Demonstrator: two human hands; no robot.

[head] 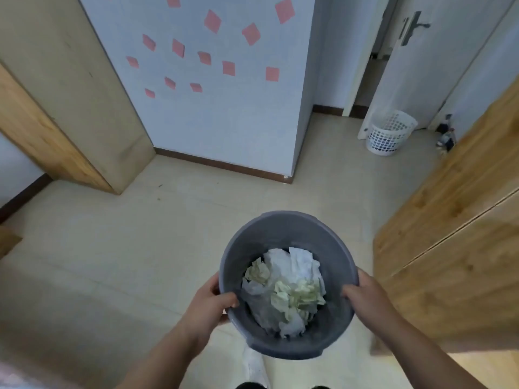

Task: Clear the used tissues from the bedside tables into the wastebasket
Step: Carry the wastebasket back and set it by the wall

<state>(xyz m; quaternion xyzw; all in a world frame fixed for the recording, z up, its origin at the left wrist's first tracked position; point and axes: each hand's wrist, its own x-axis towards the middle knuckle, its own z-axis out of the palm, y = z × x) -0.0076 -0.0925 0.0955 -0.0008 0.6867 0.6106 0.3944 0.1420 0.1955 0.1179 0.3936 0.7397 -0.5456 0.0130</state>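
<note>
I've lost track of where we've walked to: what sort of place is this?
Probably a bedroom or dorm room: wooden cabinets along the right, a white door with a perforated white basket by it, and pink notes stuck on the wall.

Pale tiled floor, white wall dotted with pink sticky notes, dark skirting board along its foot. Light wooden cabinet on the right, beige-and-wood panel on the left. White door with grey handle far right, white perforated basket on the floor just beside it.
</note>
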